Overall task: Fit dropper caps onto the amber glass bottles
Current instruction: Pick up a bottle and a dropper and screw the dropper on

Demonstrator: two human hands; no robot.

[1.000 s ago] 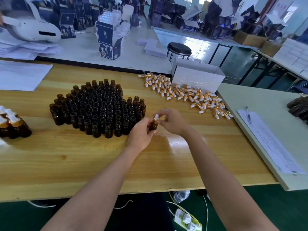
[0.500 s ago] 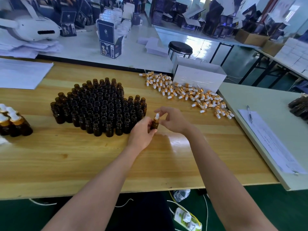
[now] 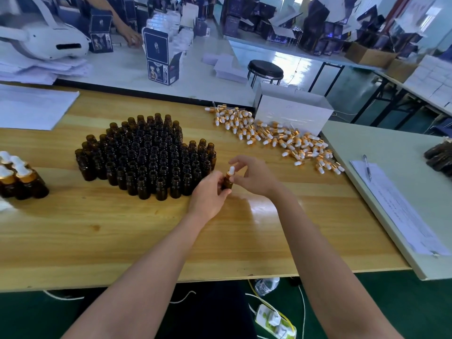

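Wood table [image 3: 220, 241] lies in front of me, pale and glossy, with light grain. A grey table [image 3: 391, 148] stands to its right, touching its edge, and on it I see a paper form [image 3: 403, 216] and a pen [image 3: 367, 167]. Behind is a white bench with stacks of paper, a white headset [image 3: 46, 42] and a blue carton [image 3: 160, 59] that stands upright with one flap open. A black stool [image 3: 265, 69] is in the aisle, and dark cartons crowd the far tables. The floor is green; near my knees lie a power strip [image 3: 274, 321] and a plastic water bottle [image 3: 266, 285].

A white box [image 3: 291, 111] stands at the far right of the wood table with its lid up; I cannot see what is in it. Just beside it lies a loose pile of caps [image 3: 276, 138], gold collars with white bulbs, spread toward the grey table. In the middle stands a tight group of open bottles [image 3: 146, 157], all upright and dark amber. At the left edge a few capped bottles [image 3: 19, 177] stand together.

My left hand [image 3: 208, 194] grips one bottle [image 3: 227, 182] by its body, just beside the right end of the group; I cannot tell if it touches the table. The bottle is small, dark amber and nearly upright, and a cap [image 3: 231, 170] sits on its neck. My right hand [image 3: 256, 174] pinches the white bulb of this cap with thumb and fingertips.
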